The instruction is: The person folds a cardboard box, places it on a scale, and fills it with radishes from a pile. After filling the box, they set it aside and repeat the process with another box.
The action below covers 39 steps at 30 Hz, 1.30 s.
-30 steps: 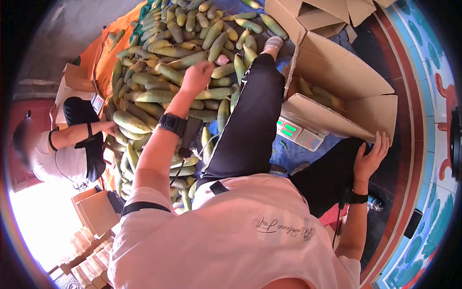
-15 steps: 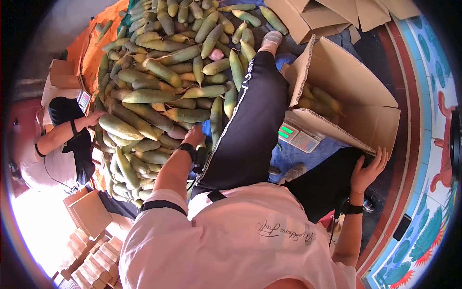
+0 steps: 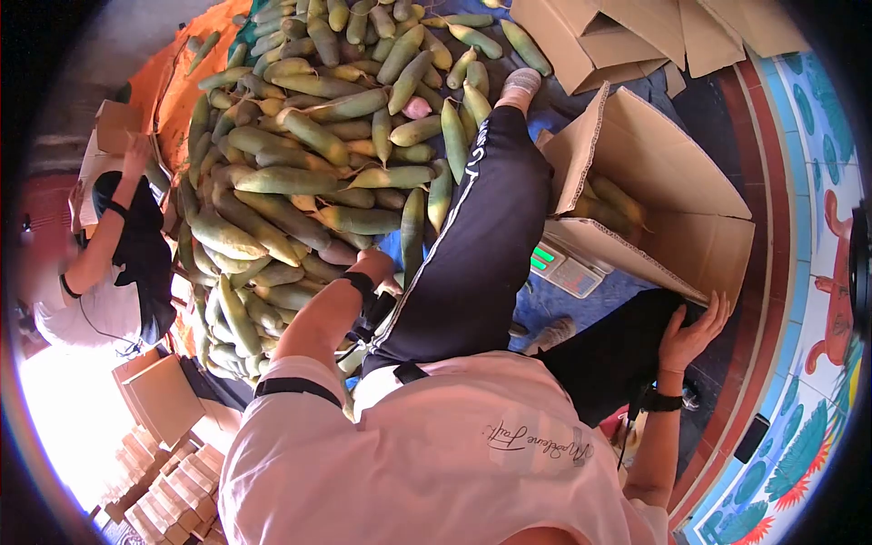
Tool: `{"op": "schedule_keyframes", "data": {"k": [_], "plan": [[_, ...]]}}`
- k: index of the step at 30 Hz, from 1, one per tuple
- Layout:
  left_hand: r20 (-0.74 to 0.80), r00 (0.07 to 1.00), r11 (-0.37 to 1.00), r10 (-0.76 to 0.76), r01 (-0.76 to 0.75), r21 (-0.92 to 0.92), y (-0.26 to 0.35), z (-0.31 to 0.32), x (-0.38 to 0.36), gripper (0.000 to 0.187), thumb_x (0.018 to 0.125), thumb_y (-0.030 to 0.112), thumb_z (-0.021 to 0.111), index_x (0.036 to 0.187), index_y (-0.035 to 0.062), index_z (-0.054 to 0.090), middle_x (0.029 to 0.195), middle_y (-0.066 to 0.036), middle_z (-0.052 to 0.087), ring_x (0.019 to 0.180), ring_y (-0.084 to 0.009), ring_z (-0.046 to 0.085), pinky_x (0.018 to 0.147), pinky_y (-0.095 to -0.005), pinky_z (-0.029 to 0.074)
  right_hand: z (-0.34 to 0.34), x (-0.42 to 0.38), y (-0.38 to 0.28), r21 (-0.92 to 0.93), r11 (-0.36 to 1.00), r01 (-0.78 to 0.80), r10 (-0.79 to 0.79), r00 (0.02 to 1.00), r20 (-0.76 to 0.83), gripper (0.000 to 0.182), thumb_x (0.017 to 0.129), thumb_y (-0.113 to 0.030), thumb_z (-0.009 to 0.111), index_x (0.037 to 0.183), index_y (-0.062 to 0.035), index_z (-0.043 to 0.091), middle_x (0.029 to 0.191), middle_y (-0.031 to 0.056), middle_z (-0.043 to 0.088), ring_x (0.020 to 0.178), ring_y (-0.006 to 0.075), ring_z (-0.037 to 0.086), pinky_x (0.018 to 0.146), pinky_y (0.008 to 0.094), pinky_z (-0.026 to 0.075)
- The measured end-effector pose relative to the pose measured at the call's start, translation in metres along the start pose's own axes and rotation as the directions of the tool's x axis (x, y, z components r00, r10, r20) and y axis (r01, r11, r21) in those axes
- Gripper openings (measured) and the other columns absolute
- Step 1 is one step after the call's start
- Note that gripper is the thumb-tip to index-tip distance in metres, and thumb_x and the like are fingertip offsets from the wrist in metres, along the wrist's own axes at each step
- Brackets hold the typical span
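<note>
Beside my left thigh, at the right edge of a big pile of green radishes [image 3: 286,180], my left hand [image 3: 374,265] is closed with its fingers curled down; what it holds is hidden. My right hand [image 3: 695,338] grips the near edge of an open cardboard box [image 3: 677,163], its fingers resting on the rim. Several green radishes [image 3: 613,204] lie inside the box. Under the box's near left side is a scale [image 3: 570,272] with a lit green display.
At the left a co-worker's arm [image 3: 100,241] reaches toward a small carton [image 3: 118,127]. Flattened cardboard [image 3: 627,36] lies at the top right. Stacked cartons [image 3: 173,481] stand at the lower left. My outstretched leg [image 3: 486,218] separates the pile from the box.
My left hand has moved slightly down and right, closer to my thigh. The co-worker's hand has left the pile and swung up to the small carton. My right hand stays on the box.
</note>
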<state>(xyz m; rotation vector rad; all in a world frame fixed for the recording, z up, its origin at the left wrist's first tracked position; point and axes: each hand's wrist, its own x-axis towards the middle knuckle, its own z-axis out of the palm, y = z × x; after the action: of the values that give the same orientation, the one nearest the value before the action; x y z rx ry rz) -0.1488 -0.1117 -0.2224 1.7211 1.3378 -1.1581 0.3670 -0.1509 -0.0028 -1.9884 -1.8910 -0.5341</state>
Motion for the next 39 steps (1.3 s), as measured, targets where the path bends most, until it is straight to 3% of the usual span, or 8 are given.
{"op": "schedule_keyframes", "data": {"k": [8,13,19,23,26,29,37,39], "plan": [[0.284,0.959,0.995,-0.001,0.029,-0.093,0.000,-0.020,-0.047,0.062,0.066,0.060,0.075,0.103,0.0102,0.072,0.105,-0.012,0.069,0.105,-0.0237,0.064,0.089,-0.0383,0.049,0.000,-0.004,0.004,0.025,0.999,-0.028,0.029,1.000,-0.008,0.059,0.079,-0.005,0.062,0.134,-0.0026,0.040,0.139,0.0196,0.040,0.134,0.0408,0.030,0.111,0.0493,0.025],[-0.091,0.995,0.999,0.039,-0.041,-0.011,-0.041,0.045,-0.023,0.031,0.075,0.035,0.070,0.091,0.0082,0.073,0.092,-0.014,0.071,0.083,-0.0304,0.069,0.076,-0.0406,0.053,-0.003,-0.003,0.000,0.046,0.995,-0.089,0.088,0.996,0.004,0.057,0.079,-0.004,0.061,0.133,-0.0034,0.041,0.138,0.0199,0.040,0.133,0.0409,0.031,0.110,0.0485,0.026],[-0.122,0.970,0.922,-0.212,0.157,-0.354,-0.055,-0.072,-0.149,0.060,0.076,0.063,0.060,0.079,0.0049,0.072,0.075,-0.011,0.070,0.076,-0.0264,0.069,0.076,-0.0381,0.053,-0.003,-0.004,0.003,0.073,0.993,-0.089,0.088,0.996,0.008,0.057,0.078,-0.003,0.061,0.132,-0.0034,0.043,0.139,0.0198,0.039,0.133,0.0405,0.031,0.109,0.0463,0.030],[-0.820,0.563,0.994,-0.105,0.081,-0.072,-0.122,-0.073,-0.152,0.061,0.080,0.060,0.059,0.094,0.0016,0.068,0.066,-0.012,0.066,0.068,-0.0245,0.067,0.069,-0.0391,0.053,-0.004,-0.006,0.003,0.088,0.992,-0.092,0.095,0.995,-0.023,0.056,0.078,-0.003,0.062,0.131,-0.0034,0.044,0.138,0.0196,0.040,0.133,0.0402,0.031,0.109,0.0464,0.030],[-0.734,0.472,0.717,-0.488,-0.263,-0.646,-0.062,-0.140,-0.233,0.055,0.082,0.051,0.064,0.096,-0.0020,0.067,0.063,-0.012,0.062,0.057,-0.0193,0.062,0.055,-0.0345,0.049,-0.005,-0.008,0.003,0.104,0.989,-0.103,0.105,0.994,-0.013,0.055,0.078,-0.003,0.062,0.130,-0.0033,0.045,0.138,0.0198,0.041,0.133,0.0401,0.032,0.109,0.0463,0.030],[-0.836,0.359,0.641,-0.415,-0.537,-0.548,-0.042,-0.169,-0.241,0.050,0.085,0.045,0.065,0.099,-0.0028,0.066,0.060,-0.007,0.058,0.049,-0.0124,0.055,0.047,-0.0288,0.042,-0.005,-0.007,0.004,0.112,0.990,-0.081,0.086,0.996,-0.034,0.055,0.077,-0.002,0.062,0.130,-0.0032,0.046,0.137,0.0202,0.042,0.132,0.0404,0.033,0.109,0.0465,0.030],[-0.865,0.500,0.553,-0.044,-0.709,-0.438,0.107,-0.249,-0.248,0.057,0.082,0.055,0.065,0.093,-0.0011,0.065,0.066,-0.010,0.061,0.060,-0.0183,0.061,0.056,-0.0337,0.050,-0.007,-0.009,0.007,0.136,0.987,-0.082,0.084,0.996,-0.008,0.055,0.077,-0.001,0.062,0.130,-0.0038,0.046,0.136,0.0205,0.042,0.131,0.0403,0.033,0.108,0.0465,0.031],[-0.958,0.082,0.782,0.274,-0.599,0.173,0.128,-0.267,-0.192,0.058,0.084,0.058,0.060,0.088,0.0003,0.064,0.071,-0.015,0.064,0.067,-0.0289,0.065,0.062,-0.0405,0.052,-0.007,-0.008,0.007,0.138,0.988,-0.072,0.075,0.997,-0.012,0.055,0.077,-0.001,0.061,0.130,-0.0040,0.046,0.137,0.0202,0.042,0.131,0.0401,0.033,0.108,0.0462,0.031]]}}
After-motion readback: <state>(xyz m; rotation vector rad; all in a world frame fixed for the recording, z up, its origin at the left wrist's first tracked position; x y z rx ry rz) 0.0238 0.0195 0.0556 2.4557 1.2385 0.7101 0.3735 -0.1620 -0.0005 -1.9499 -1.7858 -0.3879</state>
